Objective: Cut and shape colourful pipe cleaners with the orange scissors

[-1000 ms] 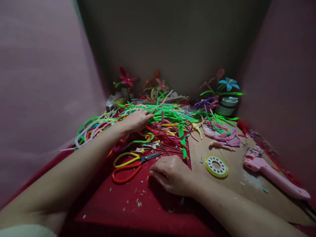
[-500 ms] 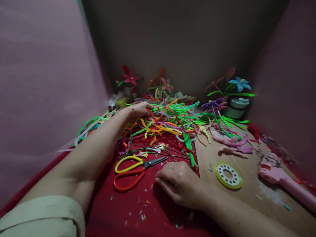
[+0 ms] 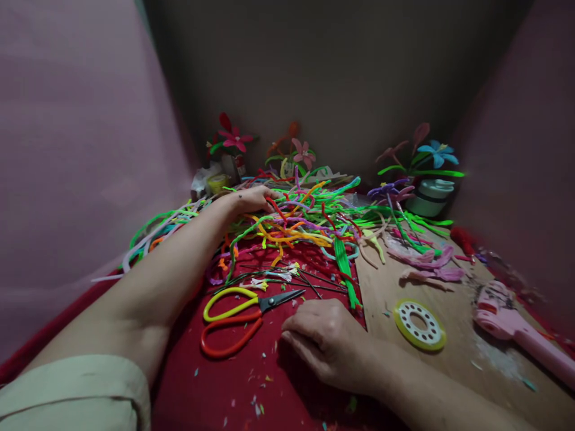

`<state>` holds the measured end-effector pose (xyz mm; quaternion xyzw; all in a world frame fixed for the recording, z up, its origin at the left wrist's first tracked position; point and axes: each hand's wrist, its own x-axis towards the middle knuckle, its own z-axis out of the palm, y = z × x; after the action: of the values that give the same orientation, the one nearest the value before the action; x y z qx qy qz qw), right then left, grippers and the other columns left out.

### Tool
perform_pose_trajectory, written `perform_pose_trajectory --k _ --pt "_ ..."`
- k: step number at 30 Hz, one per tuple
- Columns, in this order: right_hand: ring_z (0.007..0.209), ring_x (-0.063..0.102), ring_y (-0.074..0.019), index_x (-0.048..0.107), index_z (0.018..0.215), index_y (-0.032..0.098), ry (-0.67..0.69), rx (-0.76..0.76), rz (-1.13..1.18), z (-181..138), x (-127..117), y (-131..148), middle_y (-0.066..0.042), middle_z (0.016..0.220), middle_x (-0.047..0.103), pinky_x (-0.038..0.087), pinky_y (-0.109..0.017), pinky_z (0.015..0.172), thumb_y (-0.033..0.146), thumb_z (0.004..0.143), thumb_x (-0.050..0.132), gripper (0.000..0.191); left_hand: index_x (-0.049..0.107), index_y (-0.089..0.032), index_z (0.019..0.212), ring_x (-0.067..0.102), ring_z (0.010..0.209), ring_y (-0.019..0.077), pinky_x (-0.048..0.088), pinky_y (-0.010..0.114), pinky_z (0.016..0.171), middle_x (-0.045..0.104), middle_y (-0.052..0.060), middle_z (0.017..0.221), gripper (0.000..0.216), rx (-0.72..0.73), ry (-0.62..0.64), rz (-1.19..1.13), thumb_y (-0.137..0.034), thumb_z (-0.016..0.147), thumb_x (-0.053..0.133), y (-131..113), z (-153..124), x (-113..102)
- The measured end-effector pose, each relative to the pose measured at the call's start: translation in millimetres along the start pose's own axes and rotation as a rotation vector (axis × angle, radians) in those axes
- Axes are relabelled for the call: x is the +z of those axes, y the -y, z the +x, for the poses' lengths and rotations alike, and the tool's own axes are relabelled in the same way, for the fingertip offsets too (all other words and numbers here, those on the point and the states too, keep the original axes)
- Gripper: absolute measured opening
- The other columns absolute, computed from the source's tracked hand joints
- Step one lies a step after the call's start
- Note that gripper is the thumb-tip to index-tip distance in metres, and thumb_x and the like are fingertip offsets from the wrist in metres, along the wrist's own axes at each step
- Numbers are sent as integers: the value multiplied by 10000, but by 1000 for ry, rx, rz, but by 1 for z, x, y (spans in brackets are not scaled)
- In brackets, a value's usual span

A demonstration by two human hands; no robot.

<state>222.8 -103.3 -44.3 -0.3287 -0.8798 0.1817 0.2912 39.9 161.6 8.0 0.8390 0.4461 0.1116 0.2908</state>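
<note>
My left hand reaches far forward into a big tangled heap of coloured pipe cleaners; its fingers curl among red and orange strands, and what they hold is hidden. My right hand rests palm down on the red cloth, fingers loosely curled, holding nothing I can see. Scissors with one yellow and one orange handle loop lie just left of my right hand. Thin dark wires and small white bits lie between the scissors and the heap.
A brown board at the right carries a yellow-rimmed tape roll, a pink glue gun and pink petal pieces. Finished pipe-cleaner flowers stand at the back, a blue one above a white pot. Pink walls close both sides.
My left hand has reached farther back into the heap, from the near green strands to the red and orange ones. My right hand has stayed put.
</note>
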Motion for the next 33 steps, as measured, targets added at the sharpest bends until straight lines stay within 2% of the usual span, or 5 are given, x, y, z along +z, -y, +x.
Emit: perform_pose_trajectory --k 15,21,24,28,33 --pt "589 501 -110 627 792 142 -2 6 61 -2 2 -2 -34 646 594 355 -219 544 168 840 479 158 657 -145 962 559 668 146 415 222 598 644 -13 734 381 42 14 156 -258 603 592 -19 -20 3" --pt "614 519 -121 628 788 156 1 19 58 -3 3 -3 -40 649 600 380 -223 573 170 851 467 173 561 -263 1163 469 1128 185 372 242 896 538 -1 1251 547 245 98 304 -330 629 657 -60 -77 -18" --pt "620 530 -124 632 791 156 -9 9 60 -3 3 -4 -44 658 606 389 -226 578 174 849 473 170 599 -202 1106 525 1056 166 393 259 878 602 28 1157 400 251 -50 156 -306 719 590 -75 -112 -16" --pt "621 540 -126 631 791 156 -27 -1 47 -4 3 -5 -47 660 611 399 -228 581 188 858 462 184 638 -119 957 597 739 142 446 249 674 667 42 807 290 80 -449 -7 -303 776 505 -75 -146 7" --pt "621 546 -125 623 768 152 -39 -18 16 -4 2 -4 -48 653 608 398 -229 583 200 867 453 202 684 -175 821 569 633 139 388 247 603 664 21 703 235 -161 -434 392 -297 766 491 -57 -171 26"
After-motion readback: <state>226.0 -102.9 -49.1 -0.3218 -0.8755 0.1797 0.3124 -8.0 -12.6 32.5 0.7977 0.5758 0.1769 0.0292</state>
